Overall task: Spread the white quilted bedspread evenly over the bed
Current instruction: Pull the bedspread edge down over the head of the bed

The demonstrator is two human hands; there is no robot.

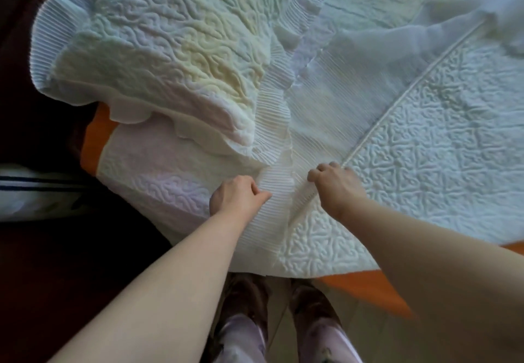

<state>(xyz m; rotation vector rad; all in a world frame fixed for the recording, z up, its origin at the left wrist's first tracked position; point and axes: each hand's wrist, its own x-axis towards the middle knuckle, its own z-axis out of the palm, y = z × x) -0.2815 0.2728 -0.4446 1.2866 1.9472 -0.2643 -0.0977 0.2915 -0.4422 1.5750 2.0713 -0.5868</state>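
Observation:
The white quilted bedspread (425, 147) covers most of the view, with a pleated ruffle border running through its middle. A large folded-over part (175, 51) lies bunched at the upper left, its ruffle edge hanging over the side. My left hand (236, 197) is closed on the pleated ruffle near the bed's corner. My right hand (336, 184) pinches the ruffle seam just to the right, a palm's width away. Below the cloth the orange bed (365, 286) shows at the near corner and at the left edge.
My legs in pale purple trousers (283, 334) stand on a light tiled floor right at the bed's corner. Dark furniture or floor (42, 277) fills the left side. A white object with dark stripes (31, 189) lies at the far left.

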